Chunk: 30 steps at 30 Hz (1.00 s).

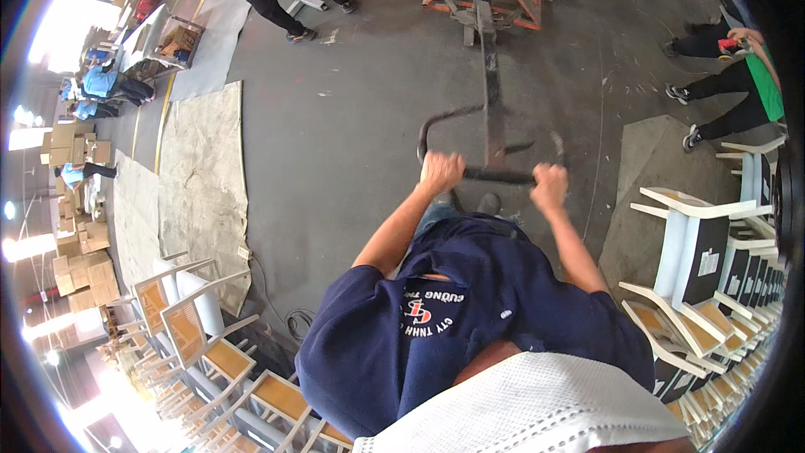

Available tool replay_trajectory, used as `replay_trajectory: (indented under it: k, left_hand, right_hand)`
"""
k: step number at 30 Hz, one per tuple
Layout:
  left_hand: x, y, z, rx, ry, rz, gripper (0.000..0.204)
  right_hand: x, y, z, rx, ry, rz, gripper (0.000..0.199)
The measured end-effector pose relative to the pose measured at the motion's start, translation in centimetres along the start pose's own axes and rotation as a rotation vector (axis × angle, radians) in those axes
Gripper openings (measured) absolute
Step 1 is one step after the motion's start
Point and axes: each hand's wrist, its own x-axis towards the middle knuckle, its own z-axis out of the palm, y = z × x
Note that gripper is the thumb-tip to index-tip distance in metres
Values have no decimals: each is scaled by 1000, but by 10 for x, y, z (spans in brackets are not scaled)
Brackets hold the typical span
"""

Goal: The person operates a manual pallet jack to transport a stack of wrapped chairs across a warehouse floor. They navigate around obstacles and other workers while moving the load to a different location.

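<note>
Left grip (442, 172) and right grip (550, 188) both wrap the handle (499, 175) of a pallet jack (492, 75); stacked chairs (184, 331) stand near left and near right.

Got a navy shirt (495, 285) on, elbow-ish sleeves (356, 294), red-and-white emblem (417, 312) on the left, plus white dotted fabric (537, 398) up near.
</note>
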Motion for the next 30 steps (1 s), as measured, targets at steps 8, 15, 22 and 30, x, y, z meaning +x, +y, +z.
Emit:
replay_trajectory:
  k: [8, 15, 22, 30]
  left_hand:
    - [107, 7, -164, 121, -63, 164, 40]
    - [210, 5, -268, 72, 567, 96, 47]
    - [-22, -12, 35, 66, -133, 70, 37]
    - [85, 17, -166, 75, 281, 124, 46]
  right_hand:
    - [147, 17, -164, -49, -428, -73, 34]
    - [258, 28, -226, -82, 63, -61, 19]
    - [-27, -12, 11, -20, -157, -71, 29]
    - [142, -60, -272, 483, 69, -314, 20]
